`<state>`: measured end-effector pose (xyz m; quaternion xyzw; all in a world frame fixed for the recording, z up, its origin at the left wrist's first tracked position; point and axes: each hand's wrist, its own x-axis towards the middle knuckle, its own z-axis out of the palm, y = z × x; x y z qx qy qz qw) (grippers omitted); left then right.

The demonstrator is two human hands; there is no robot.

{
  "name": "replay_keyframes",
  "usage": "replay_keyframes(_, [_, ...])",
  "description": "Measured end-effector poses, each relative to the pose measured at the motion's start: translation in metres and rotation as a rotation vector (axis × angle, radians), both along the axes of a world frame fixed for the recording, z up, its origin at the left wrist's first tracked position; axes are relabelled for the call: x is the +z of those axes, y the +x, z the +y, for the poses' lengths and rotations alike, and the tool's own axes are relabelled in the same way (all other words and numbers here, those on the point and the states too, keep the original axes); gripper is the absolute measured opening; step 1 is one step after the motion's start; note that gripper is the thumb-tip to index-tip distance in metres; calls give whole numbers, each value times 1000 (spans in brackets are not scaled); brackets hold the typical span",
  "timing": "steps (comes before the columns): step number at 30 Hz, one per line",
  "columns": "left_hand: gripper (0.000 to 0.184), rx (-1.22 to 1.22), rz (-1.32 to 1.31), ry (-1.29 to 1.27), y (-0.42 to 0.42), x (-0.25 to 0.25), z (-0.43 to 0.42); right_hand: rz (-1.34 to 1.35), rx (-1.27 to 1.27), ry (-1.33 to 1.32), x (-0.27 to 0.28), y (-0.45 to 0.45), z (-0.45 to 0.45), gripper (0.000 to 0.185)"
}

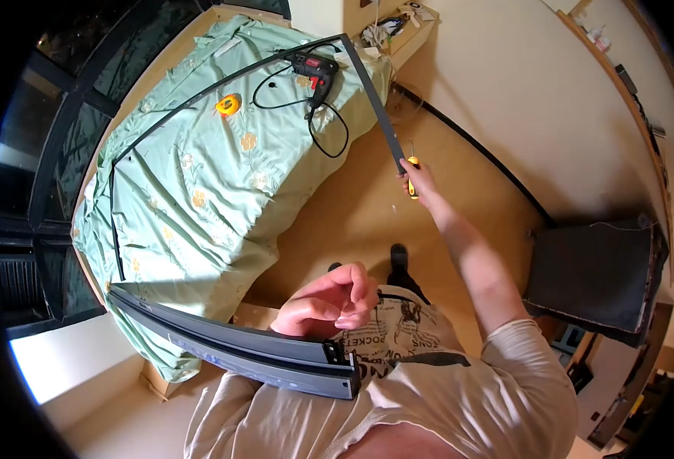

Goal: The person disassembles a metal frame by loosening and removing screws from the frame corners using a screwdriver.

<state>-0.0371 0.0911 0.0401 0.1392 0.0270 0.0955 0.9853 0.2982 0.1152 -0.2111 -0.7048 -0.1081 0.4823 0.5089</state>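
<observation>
My right hand [421, 182], arm stretched forward, is closed round a yellow-handled screwdriver [413, 191] at the end of a thin dark frame [375, 103]. The frame's bars run over the green flowered cloth [222, 176]. My left hand [331, 300] is in front of my shirt with its fingers curled and pressed together; whatever may be between them is too small to name. Just below it, dark grey profiles [237, 348] lie side by side and hide part of the left arm. Near the frame's far corner rests a black and red drill [315, 70] with its cable.
A yellow tape measure [228, 105] sits on the cloth. Small items lie on a ledge [413, 42] at the back. To the right stands a dark padded seat [589, 275]. Dark-framed windows [69, 92] line the left. My feet are on the brown floor [314, 222].
</observation>
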Motion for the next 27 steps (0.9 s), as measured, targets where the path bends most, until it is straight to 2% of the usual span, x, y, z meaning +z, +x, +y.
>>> replay_keyframes(4, [31, -25, -34, -89, 2, -2, -1, 33, -33, 24, -11, 2, -3, 27])
replay_keyframes(12, [44, 91, -88, -137, 6, -8, -7, -8, -111, 18, -20, -1, -4, 30])
replay_keyframes(14, [58, 93, -221, -168, 3, -23, -7, -25, -114, -18, -11, -1, -6, 29])
replay_keyframes(15, [62, 127, -202, -163, 1, -23, -8, -151, -104, -18, -8, 2, -5, 30])
replay_keyframes(16, [66, 163, -181, -162, 0, -22, -10, -275, -90, -22, 4, -3, -9, 32])
replay_keyframes(18, [70, 205, -204, -154, 0, -18, -9, -114, -87, 170, 49, -10, -22, 32])
replay_keyframes(20, [73, 278, -156, -217, 1, -10, -12, -13, 105, 406, 117, -25, -54, 35])
replay_keyframes(22, [74, 326, -147, -216, 4, -6, -13, -205, 383, 532, 194, -46, -85, 39])
replay_keyframes(24, [78, 320, -111, -153, 4, -4, -11, -232, 282, 576, 258, -83, -115, 36])
replay_keyframes(26, [78, 337, -109, -190, 4, 1, -18, -305, 290, 641, 287, -98, -147, 32])
replay_keyframes(27, [79, 356, -101, -209, 4, 1, -19, -470, 322, 664, 293, -104, -156, 32])
